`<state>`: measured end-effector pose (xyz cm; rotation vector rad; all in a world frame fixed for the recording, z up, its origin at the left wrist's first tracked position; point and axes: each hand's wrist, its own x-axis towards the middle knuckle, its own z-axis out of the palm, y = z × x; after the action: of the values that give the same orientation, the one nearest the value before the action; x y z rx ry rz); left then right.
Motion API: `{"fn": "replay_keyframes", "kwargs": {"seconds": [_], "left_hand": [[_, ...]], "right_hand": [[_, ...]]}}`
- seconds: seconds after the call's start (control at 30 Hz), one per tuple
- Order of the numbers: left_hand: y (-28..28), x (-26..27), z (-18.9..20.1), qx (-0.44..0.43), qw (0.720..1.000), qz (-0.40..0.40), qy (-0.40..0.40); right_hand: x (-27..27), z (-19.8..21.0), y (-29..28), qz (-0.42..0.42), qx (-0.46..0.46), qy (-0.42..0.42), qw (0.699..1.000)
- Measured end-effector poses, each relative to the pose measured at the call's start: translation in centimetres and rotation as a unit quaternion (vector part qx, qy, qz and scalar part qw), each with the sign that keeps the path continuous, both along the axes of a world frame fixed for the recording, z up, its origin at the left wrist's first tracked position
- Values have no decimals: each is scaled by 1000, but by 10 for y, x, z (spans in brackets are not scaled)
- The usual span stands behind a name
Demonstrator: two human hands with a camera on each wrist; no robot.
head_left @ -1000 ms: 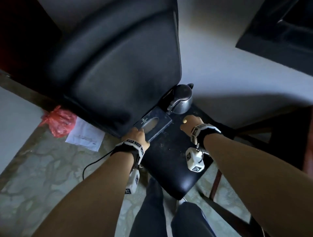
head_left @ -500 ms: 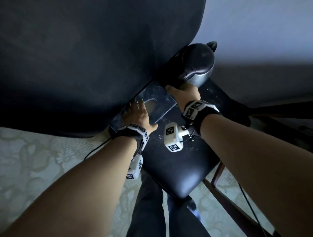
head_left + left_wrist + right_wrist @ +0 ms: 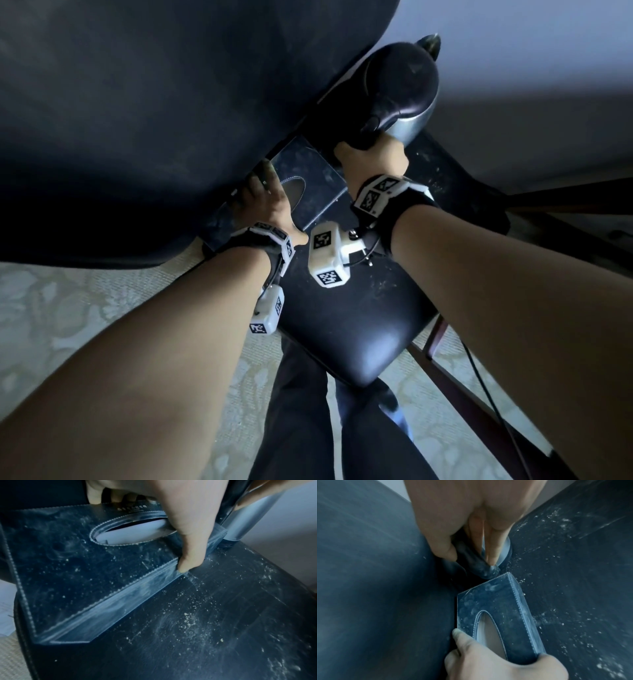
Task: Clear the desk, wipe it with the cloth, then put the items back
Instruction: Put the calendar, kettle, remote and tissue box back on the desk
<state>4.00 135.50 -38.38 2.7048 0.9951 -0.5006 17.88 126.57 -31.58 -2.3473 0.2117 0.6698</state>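
Observation:
A dusty black leather tissue box (image 3: 310,168) lies on a black chair seat (image 3: 359,325), against the chair back. My left hand (image 3: 277,205) grips it across its width, thumb (image 3: 190,555) on the near side and fingers hooked over the far edge. Just right of the box stands a steel kettle (image 3: 400,85) with a black lid. My right hand (image 3: 371,152) is curled round the kettle's black handle (image 3: 471,559). In the right wrist view the tissue box (image 3: 489,599) and my left hand (image 3: 488,662) show below the handle.
The tall black chair back (image 3: 154,120) looms right behind both items. Pale crumbs and dust speckle the seat (image 3: 205,628). A dark wooden frame (image 3: 462,394) runs on the right over a pale patterned floor (image 3: 85,308). My legs stand beside the seat's front.
My right hand moved from the seat up to the kettle's handle and closed round it. My left hand slid further over the tissue box. The head view has come much closer.

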Motion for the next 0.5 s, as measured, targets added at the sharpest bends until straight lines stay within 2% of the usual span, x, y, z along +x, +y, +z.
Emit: {"fn": "replay_keyframes", "kwargs": {"seconds": [0.07, 0.13, 0.23, 0.3, 0.4, 0.5], "left_hand": [[-3, -3, 5, -2, 1000, -1, -2], [-11, -10, 6, -16, 999, -1, 37], [-26, -21, 20, -30, 994, 4, 105], [-37, -31, 29, -61, 991, 24, 120], [-51, -42, 55, -8, 989, 6, 147], [-62, -45, 91, -1, 987, -24, 156]], "right_hand": [[0, 4, -6, -13, -18, -2, 1000], [0, 11, -20, -19, -48, -1, 999], [5, 23, -51, 9, -90, 8, 996], [7, 35, -71, 39, -100, 16, 994], [3, 59, -97, 70, -119, 15, 990], [-9, 87, -123, 71, -114, 18, 991]]}}
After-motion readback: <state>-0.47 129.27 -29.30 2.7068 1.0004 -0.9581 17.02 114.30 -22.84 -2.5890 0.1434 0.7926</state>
